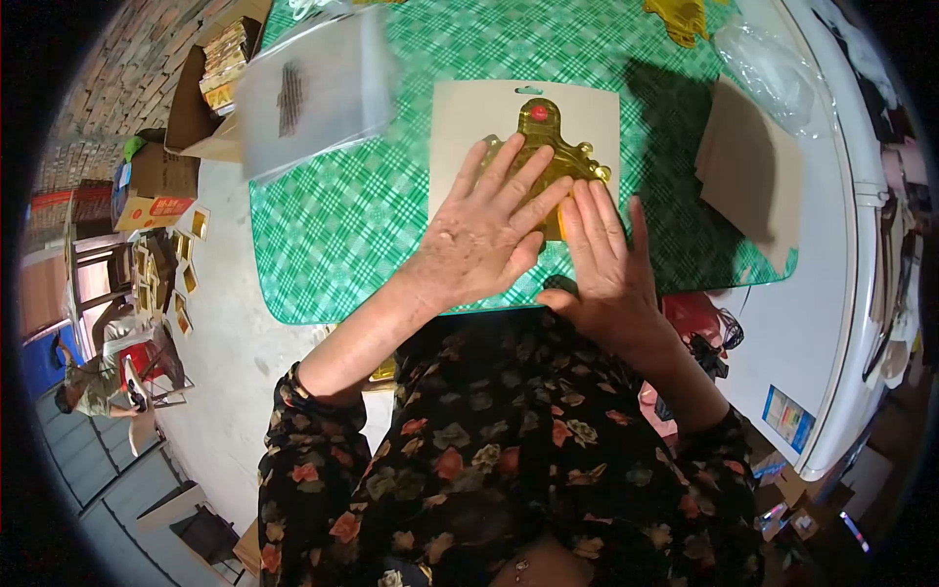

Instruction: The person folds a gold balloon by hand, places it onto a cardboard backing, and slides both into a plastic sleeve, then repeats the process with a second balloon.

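Observation:
A shiny gold foil-like piece (537, 130) with a red round spot near its top lies on a beige card (457, 117), which has a hanging slot at its upper edge. My left hand (487, 220) is laid over the gold piece with its fingers spread. Beside it, my right hand (608, 252) rests flat on the piece's lower right part, fingers stretched out. Both palms hide much of the gold piece and the card's lower part.
Clear plastic bags (318, 93) lie at the table's left. On the right are a stack of beige cards (748, 166) and crumpled clear plastic (773, 73). Another gold piece (682, 18) is at the far edge. A person (93, 386) sits in the left background.

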Demonstrator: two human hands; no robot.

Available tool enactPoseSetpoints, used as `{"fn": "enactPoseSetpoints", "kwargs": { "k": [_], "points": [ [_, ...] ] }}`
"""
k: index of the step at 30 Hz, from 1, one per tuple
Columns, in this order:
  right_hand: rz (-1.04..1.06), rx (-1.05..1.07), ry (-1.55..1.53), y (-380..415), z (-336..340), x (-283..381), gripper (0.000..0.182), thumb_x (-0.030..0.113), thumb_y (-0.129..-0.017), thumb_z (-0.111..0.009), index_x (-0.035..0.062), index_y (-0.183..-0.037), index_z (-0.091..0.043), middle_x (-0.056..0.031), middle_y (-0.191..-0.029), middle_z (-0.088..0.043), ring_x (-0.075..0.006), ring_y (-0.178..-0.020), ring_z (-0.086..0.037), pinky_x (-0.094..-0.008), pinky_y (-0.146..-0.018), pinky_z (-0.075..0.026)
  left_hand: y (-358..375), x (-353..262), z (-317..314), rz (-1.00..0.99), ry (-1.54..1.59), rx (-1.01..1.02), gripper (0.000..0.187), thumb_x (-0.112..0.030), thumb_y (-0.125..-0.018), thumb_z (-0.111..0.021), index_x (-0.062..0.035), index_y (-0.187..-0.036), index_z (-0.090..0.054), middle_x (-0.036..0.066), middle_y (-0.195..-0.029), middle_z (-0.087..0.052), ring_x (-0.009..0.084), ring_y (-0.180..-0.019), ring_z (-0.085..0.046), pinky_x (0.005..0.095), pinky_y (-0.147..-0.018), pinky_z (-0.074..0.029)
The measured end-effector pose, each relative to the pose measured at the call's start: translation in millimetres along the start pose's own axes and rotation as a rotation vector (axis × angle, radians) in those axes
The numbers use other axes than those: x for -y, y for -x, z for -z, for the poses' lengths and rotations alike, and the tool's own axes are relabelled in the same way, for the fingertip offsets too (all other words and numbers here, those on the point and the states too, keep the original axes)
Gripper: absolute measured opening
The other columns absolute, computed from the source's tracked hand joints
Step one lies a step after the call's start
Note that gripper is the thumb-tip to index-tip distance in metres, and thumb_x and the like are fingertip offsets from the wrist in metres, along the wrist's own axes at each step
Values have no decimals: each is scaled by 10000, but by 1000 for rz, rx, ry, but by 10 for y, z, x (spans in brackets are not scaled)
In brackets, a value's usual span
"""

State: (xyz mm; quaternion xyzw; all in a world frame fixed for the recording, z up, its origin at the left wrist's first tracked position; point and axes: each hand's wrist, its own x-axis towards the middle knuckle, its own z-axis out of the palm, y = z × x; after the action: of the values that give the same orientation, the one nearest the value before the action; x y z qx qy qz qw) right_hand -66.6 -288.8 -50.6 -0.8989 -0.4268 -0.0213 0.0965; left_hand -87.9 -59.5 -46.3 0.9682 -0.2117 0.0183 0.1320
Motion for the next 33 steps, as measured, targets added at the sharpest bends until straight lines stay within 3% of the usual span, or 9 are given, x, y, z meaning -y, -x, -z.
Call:
{"fn": "enactPoseSetpoints", "kwargs": {
  "k": [4,7,8,11,12,16,25,29,33],
  "points": [
    [-33,-37,-11,78,-46,-57,1071,817,-958,-421,-101,-1506,-485,-275,-1647,-397,-395,-1580,-320,-697,-1259,-166,17,14,-54,8,-20,-18,615,-384,-1068,-396,-214,-1658,-408,155,-1739,-311,448,-1638,-127,595,-1339,-4],
    [-56,8,-18,145,26,-92,1047,783,-944,-492,-86,-1528,-462,-272,-1641,-399,-400,-1573,-331,-702,-1258,-162,16,7,-70,13,-48,-22,621,-393,-1064,-402,-229,-1663,-401,150,-1743,-306,451,-1638,-127,603,-1336,-1],
    [-59,5,-51,150,101,-85,970,665,-903,-652,-68,-1513,-473,-245,-1596,-448,-398,-1543,-371,-707,-1249,-196,22,12,-81,16,-32,-33,628,-388,-1054,-427,-234,-1663,-402,144,-1744,-304,453,-1637,-131,610,-1334,-7],
    [21,-71,15,195,87,-231,839,459,-842,-795,-52,-1447,-518,-210,-1511,-517,-391,-1501,-420,-699,-1243,-235,23,6,-77,17,-10,-47,636,-383,-1044,-456,-241,-1662,-404,137,-1749,-296,449,-1638,-135,612,-1332,-17],
    [68,-132,-6,145,160,-273,674,267,-842,-810,-37,-1384,-548,-183,-1429,-561,-373,-1461,-459,-645,-1240,-295,26,7,-83,16,-13,-54,638,-383,-1042,-462,-241,-1662,-404,137,-1750,-295,448,-1638,-137,612,-1332,-20],
    [89,-275,-12,-210,116,-334,561,128,-922,-712,-39,-1425,-526,-184,-1435,-565,-354,-1454,-470,-540,-1231,-351,34,4,-99,12,-33,-58,648,-385,-1037,-483,-241,-1663,-399,138,-1749,-291,445,-1635,-151,613,-1331,-32],
    [39,-53,-19,-441,2,-236,825,342,-978,-686,-70,-1611,-355,-238,-1678,-376,-357,-1606,-275,-641,-1290,-141,57,25,-132,7,-1,-142,694,-393,-1022,-524,-109,-1645,-407,179,-1722,-325,443,-1621,-201,634,-1319,-78],
    [45,-24,17,-468,9,-256,832,375,-990,-664,-67,-1618,-344,-233,-1698,-341,-355,-1617,-245,-653,-1291,-123,125,-96,-30,32,7,-260,720,-385,-1023,-565,-58,-1641,-394,196,-1713,-333,418,-1612,-249,621,-1315,-143],
    [50,-12,26,-438,-21,-261,840,365,-987,-664,-68,-1624,-329,-227,-1707,-322,-358,-1618,-239,-656,-1288,-128,370,-317,-67,77,120,-212,791,-486,-1019,-596,-33,-1635,-389,209,-1696,-356,387,-1602,-290,553,-1321,-195]
  ]
}}
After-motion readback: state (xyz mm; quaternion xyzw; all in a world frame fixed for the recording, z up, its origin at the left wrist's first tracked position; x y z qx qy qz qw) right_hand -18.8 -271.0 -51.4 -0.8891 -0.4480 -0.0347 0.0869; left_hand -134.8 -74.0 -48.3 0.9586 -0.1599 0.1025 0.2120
